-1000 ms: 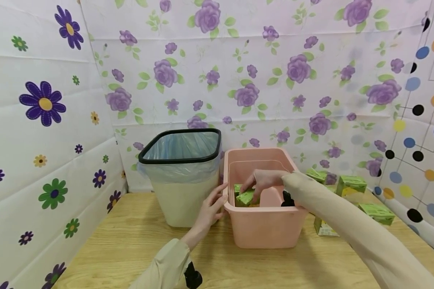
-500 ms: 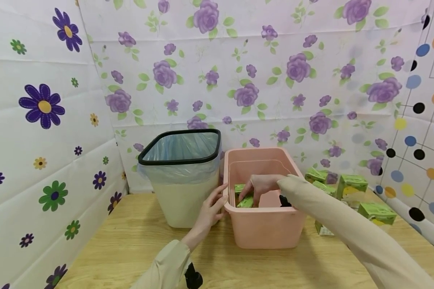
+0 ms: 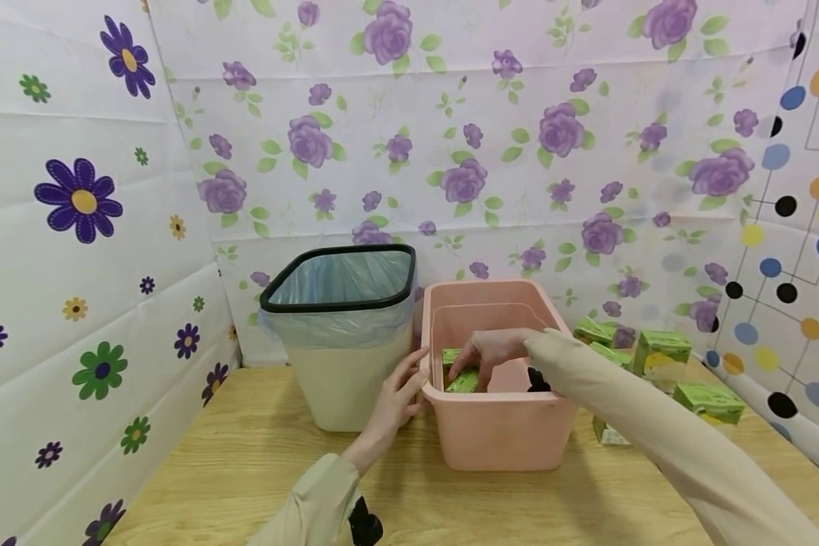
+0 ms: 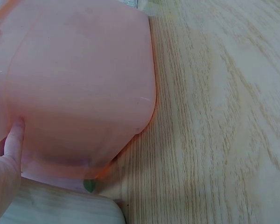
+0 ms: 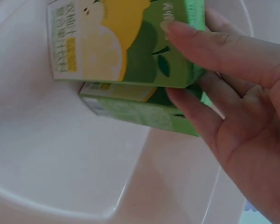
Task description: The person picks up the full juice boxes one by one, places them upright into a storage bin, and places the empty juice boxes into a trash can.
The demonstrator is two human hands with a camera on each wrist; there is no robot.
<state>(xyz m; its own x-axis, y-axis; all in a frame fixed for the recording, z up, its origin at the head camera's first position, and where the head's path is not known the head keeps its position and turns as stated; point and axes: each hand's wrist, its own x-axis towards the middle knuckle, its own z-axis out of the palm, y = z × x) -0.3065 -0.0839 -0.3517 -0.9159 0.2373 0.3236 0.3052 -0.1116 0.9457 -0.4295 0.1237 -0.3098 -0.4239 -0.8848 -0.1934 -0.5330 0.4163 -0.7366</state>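
Note:
A pink plastic bin [image 3: 501, 432] stands on the table. My left hand [image 3: 397, 390] rests against its left wall near the rim, fingers fairly straight; the left wrist view has a finger [image 4: 15, 135] lying along the outer wall. Inside the bin, my right hand [image 3: 494, 353] holds a green-and-yellow juice carton [image 5: 102, 42] with a lemon picture, thumb on its printed face and fingers at its edge. A second juice carton [image 5: 135, 112] lies right against it. From the head view, the hand partly hides both cartons.
Left of the pink bin is a cream trash can [image 3: 334, 387] with a black rim and bluish liner. Several more green cartons [image 3: 710, 402] stand on the wooden table [image 3: 246, 455] at right, partly behind the right sleeve. Flowered sheets [image 3: 409, 189] close off the back and left.
Over the first half second, my right hand goes a little lower and deeper into the bin with the carton, then stays nearly still. My left hand keeps its place.

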